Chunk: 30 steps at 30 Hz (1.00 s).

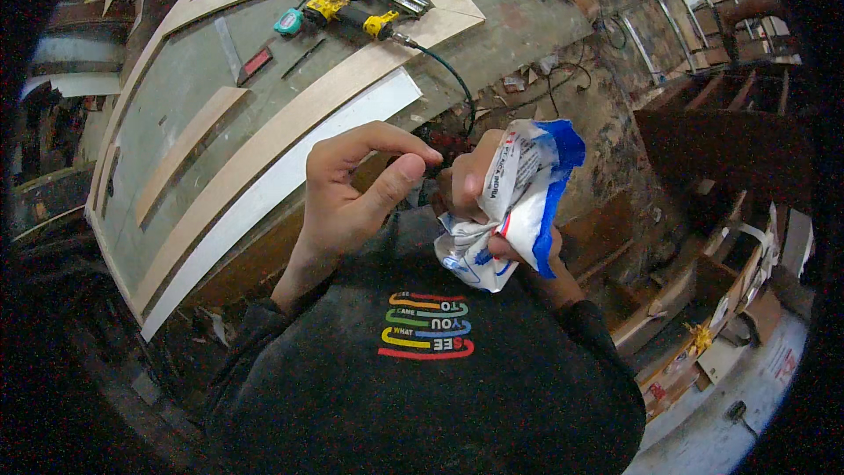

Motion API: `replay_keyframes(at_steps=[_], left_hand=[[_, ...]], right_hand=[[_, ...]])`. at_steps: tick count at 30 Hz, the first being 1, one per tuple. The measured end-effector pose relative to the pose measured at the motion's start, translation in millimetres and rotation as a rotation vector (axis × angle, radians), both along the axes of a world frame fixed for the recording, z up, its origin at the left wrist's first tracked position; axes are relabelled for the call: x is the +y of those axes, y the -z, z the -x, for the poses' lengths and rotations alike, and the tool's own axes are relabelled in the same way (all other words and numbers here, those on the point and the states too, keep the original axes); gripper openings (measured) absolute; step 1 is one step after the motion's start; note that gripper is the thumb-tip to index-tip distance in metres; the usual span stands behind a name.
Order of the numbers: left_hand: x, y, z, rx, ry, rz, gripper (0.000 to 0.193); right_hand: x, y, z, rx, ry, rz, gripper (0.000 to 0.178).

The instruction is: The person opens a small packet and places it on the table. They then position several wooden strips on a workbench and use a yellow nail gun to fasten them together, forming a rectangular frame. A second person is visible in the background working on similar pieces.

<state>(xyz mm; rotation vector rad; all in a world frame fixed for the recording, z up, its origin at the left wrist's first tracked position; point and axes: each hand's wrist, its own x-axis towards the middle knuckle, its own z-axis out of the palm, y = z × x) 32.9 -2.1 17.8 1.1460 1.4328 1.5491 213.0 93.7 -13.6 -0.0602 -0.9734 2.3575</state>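
My right hand (466,180) is closed around a crumpled white plastic bag (526,189) with blue edges and some red print, in front of my chest. Part of that hand is hidden behind the bag. Just left of it, my left hand (347,185) is bent, with thumb and index fingertip drawn close together beside the right hand's fingers. Something small and dark shows at those fingertips, too unclear to name. The left hand's other fingers are mostly hidden behind the index finger and thumb.
A worktable (290,114) on the left bears curved wooden strips (290,105) and a white strip (290,185). On it lie a yellow-black air nailer (352,13) with a hose (453,75), a teal tape measure (287,22) and a red-black block (256,64). Wooden frames (686,290) stand at right.
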Motion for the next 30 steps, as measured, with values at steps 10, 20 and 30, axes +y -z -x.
replay_keyframes(at_steps=[10, 20, 30], left_hand=[[4.1, -0.7, -3.4, -0.048, 0.026, 0.013, 0.019], [16.4, -3.5, -4.3, -0.107, 0.098, -0.032, 0.021], [24.5, -7.7, 6.5, 0.026, 0.142, -0.095, 0.031]], right_hand=[[0.8, 7.6, -17.3, -0.115, -0.115, 0.120, 0.089], [11.3, 17.0, -26.6, -0.190, -0.259, 0.278, 0.092], [7.5, 15.2, -17.4, -0.172, -0.179, 0.215, 0.076]])
